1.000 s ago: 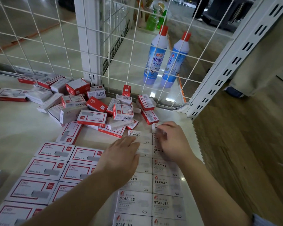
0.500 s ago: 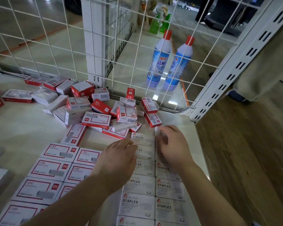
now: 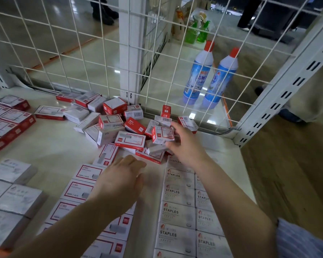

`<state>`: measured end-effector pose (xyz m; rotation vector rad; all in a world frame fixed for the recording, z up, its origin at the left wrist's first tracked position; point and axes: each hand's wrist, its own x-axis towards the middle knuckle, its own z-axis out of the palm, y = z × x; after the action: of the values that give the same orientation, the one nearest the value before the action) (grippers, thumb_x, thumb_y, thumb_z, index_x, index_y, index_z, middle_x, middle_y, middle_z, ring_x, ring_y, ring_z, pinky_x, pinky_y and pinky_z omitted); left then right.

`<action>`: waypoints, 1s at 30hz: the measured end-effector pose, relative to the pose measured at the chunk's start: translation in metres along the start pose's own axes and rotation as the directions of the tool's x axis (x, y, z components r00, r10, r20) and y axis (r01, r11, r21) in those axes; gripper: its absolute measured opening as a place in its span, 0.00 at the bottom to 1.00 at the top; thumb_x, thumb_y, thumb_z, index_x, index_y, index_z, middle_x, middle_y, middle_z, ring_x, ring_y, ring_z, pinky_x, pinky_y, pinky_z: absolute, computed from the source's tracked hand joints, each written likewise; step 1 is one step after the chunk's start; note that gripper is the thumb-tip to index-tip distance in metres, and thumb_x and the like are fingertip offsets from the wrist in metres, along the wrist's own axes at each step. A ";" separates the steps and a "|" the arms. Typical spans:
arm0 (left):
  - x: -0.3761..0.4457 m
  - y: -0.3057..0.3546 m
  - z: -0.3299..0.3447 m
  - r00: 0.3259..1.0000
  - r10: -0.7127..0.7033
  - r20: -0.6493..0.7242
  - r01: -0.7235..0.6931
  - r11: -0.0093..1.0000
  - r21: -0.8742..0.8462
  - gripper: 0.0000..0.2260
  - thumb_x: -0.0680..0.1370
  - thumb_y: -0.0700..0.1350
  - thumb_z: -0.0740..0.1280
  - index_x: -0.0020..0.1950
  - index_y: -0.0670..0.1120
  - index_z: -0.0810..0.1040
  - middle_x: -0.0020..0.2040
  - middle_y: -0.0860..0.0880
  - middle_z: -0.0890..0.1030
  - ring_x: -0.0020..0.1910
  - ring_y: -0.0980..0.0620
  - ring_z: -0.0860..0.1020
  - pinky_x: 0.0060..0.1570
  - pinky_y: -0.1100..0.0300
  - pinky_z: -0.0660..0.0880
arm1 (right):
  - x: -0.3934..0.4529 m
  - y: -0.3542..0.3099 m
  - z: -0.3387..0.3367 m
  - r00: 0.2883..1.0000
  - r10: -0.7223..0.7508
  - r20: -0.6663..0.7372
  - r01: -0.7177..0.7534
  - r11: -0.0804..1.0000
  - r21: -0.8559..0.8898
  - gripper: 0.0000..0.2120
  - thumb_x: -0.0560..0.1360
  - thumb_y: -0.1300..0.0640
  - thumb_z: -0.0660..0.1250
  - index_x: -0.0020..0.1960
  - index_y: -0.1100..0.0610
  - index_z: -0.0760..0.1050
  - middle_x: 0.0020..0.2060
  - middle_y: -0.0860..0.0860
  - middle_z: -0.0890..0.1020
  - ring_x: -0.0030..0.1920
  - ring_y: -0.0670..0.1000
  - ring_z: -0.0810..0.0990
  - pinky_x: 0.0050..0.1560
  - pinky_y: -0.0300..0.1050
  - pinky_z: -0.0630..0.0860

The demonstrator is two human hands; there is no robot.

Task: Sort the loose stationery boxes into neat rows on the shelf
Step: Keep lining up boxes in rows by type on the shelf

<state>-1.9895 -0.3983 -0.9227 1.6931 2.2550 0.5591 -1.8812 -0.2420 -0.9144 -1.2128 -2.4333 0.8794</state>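
Note:
A loose pile of red and white stationery boxes (image 3: 117,125) lies at the back of the white shelf (image 3: 54,149), against the wire mesh. My right hand (image 3: 185,146) reaches into the pile and grips the right end of a red and white box (image 3: 161,135), fingers above and thumb below. My left hand (image 3: 119,179) hovers open over the flat rows, holding nothing. White boxes marked STAPLES (image 3: 175,211) lie in two neat columns under my right forearm. Red-framed white boxes (image 3: 78,190) form rows under my left arm.
Grey boxes (image 3: 13,202) are stacked at the near left, and red-sided boxes (image 3: 4,125) sit in rows at the far left. The wire mesh (image 3: 82,53) closes the back. Two blue bottles (image 3: 199,75) stand behind it. A slotted upright (image 3: 287,81) marks the shelf's right end.
My right hand left the top of the STAPLES column and moved forward into the pile, taking hold of a red and white box. My left hand lifted slightly. The camera tilted up.

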 end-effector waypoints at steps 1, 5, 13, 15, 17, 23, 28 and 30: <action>-0.001 -0.001 -0.001 1.000 -0.012 0.001 0.012 1.000 -0.005 0.15 0.81 0.51 0.54 0.68 0.55 0.66 0.66 0.57 0.68 0.63 0.58 0.66 0.62 0.64 0.65 | 0.001 -0.001 0.001 1.000 -0.005 -0.002 0.005 1.000 -0.018 0.27 0.76 0.58 0.65 0.73 0.51 0.61 0.66 0.51 0.70 0.65 0.51 0.70 0.66 0.49 0.68; -0.001 -0.006 -0.004 0.999 -0.048 -0.019 0.047 0.999 -0.017 0.15 0.81 0.51 0.55 0.68 0.54 0.67 0.66 0.57 0.69 0.63 0.58 0.67 0.61 0.63 0.67 | 0.003 -0.001 0.005 0.998 -0.017 -0.068 0.014 0.999 -0.041 0.22 0.74 0.61 0.67 0.67 0.54 0.68 0.60 0.51 0.76 0.60 0.50 0.74 0.61 0.48 0.73; -0.008 -0.006 -0.011 0.991 -0.103 -0.081 0.094 0.989 -0.116 0.16 0.80 0.51 0.57 0.67 0.54 0.69 0.65 0.56 0.71 0.61 0.57 0.71 0.59 0.64 0.69 | -0.030 -0.006 0.008 0.976 -0.035 -0.217 0.048 0.997 0.057 0.17 0.70 0.55 0.72 0.56 0.51 0.71 0.52 0.47 0.78 0.51 0.46 0.76 0.48 0.38 0.74; -0.013 -0.005 -0.012 0.990 -0.114 -0.088 0.100 0.983 -0.155 0.15 0.80 0.50 0.58 0.67 0.53 0.69 0.64 0.56 0.72 0.60 0.57 0.72 0.58 0.64 0.70 | -0.045 -0.011 0.005 0.972 -0.033 -0.232 0.048 0.997 0.060 0.17 0.69 0.54 0.73 0.55 0.51 0.71 0.52 0.46 0.78 0.49 0.43 0.75 0.42 0.31 0.70; -0.021 -0.004 -0.014 0.987 -0.122 -0.101 0.100 0.974 -0.204 0.14 0.80 0.50 0.58 0.65 0.52 0.71 0.61 0.56 0.74 0.56 0.58 0.73 0.56 0.65 0.71 | -0.061 -0.017 0.003 0.972 -0.034 -0.233 0.055 0.995 0.081 0.17 0.68 0.54 0.74 0.53 0.51 0.71 0.49 0.46 0.77 0.46 0.42 0.73 0.40 0.31 0.67; -0.034 -0.004 -0.019 0.967 -0.200 -0.157 0.126 0.912 -0.390 0.14 0.80 0.49 0.58 0.64 0.51 0.72 0.58 0.55 0.76 0.50 0.60 0.71 0.45 0.70 0.67 | -0.099 -0.031 0.002 0.991 -0.065 -0.117 0.066 0.998 0.006 0.17 0.69 0.52 0.73 0.51 0.42 0.69 0.49 0.39 0.71 0.46 0.35 0.69 0.43 0.28 0.65; -0.034 -0.004 -0.026 0.980 -0.188 -0.062 0.139 0.879 -0.456 0.17 0.79 0.51 0.60 0.67 0.50 0.72 0.51 0.57 0.75 0.50 0.58 0.72 0.38 0.74 0.68 | -0.113 -0.039 0.002 0.990 -0.136 -0.030 0.133 0.988 -0.072 0.18 0.71 0.53 0.70 0.58 0.42 0.70 0.49 0.35 0.68 0.49 0.28 0.65 0.44 0.25 0.65; -0.034 -0.005 -0.028 0.986 -0.164 0.012 0.151 0.873 -0.463 0.16 0.78 0.51 0.60 0.64 0.50 0.74 0.49 0.56 0.77 0.47 0.58 0.74 0.37 0.73 0.71 | -0.115 -0.042 0.001 0.988 -0.151 -0.009 0.150 0.986 -0.079 0.19 0.71 0.54 0.70 0.58 0.42 0.70 0.46 0.31 0.66 0.49 0.27 0.65 0.45 0.23 0.64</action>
<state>-1.9961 -0.4364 -0.9005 1.2572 2.0338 0.9928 -1.8375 -0.3527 -0.8866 -1.0400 -2.5295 0.7362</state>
